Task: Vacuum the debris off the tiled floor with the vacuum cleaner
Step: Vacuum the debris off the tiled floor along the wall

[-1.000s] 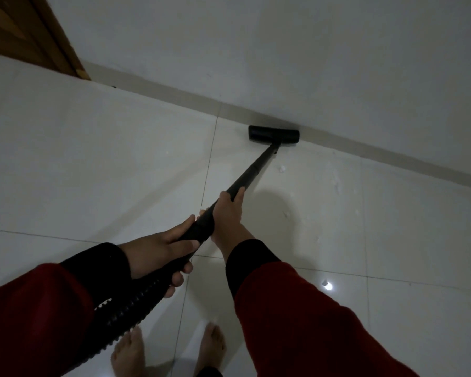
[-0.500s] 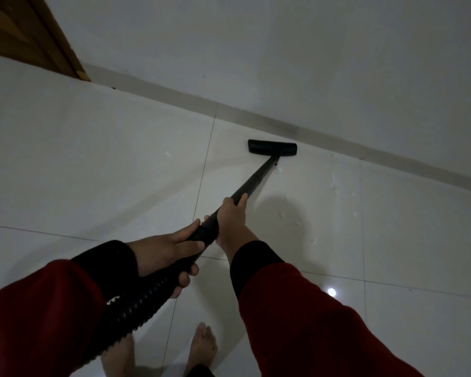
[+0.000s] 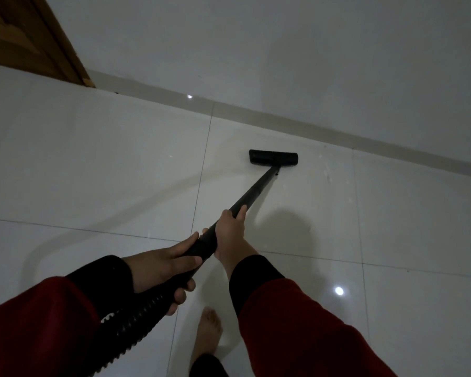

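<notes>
A black vacuum wand runs from my hands down to a flat black floor nozzle resting on the white tiled floor, a short way out from the wall. My right hand grips the wand higher up its tube. My left hand grips the lower end where the ribbed black hose begins. A few pale specks of debris lie on the tile to the right of the nozzle.
A grey skirting strip and white wall run diagonally behind the nozzle. A brown wooden door stands at the top left. My bare foot stands on the tile below my hands.
The nozzle has been pulled back from the skirting toward me, over the specks near the wand. My hands keep the same grip and my feet have shifted.
</notes>
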A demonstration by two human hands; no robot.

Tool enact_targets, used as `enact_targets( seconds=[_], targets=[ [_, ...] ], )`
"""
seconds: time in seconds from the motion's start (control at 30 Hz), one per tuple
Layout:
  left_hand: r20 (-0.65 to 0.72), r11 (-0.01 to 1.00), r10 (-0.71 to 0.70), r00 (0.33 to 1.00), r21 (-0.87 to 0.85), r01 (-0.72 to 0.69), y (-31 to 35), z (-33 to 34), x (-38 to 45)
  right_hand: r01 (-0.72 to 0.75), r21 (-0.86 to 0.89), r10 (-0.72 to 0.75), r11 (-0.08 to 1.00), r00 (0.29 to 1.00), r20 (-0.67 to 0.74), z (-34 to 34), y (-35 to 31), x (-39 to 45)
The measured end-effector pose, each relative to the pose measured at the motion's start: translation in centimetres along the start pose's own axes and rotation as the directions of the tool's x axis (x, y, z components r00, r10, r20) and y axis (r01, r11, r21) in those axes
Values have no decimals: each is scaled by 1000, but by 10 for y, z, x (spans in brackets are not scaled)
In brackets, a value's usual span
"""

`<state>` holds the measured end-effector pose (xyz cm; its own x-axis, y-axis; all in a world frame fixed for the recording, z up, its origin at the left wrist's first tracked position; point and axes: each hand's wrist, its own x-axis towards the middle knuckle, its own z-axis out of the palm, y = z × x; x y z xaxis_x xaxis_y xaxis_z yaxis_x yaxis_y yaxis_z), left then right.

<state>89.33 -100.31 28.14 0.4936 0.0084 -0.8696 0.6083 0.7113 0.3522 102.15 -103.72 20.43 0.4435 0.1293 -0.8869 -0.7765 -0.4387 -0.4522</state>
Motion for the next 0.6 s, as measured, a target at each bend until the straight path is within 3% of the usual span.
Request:
enact_targets(
  seconds=[0.6],
  targets=[
    [67,1000,18,998,17,-19,-128,-12,-30,50,92,-48,995,999,-15,-31,122,-45]
  ],
)
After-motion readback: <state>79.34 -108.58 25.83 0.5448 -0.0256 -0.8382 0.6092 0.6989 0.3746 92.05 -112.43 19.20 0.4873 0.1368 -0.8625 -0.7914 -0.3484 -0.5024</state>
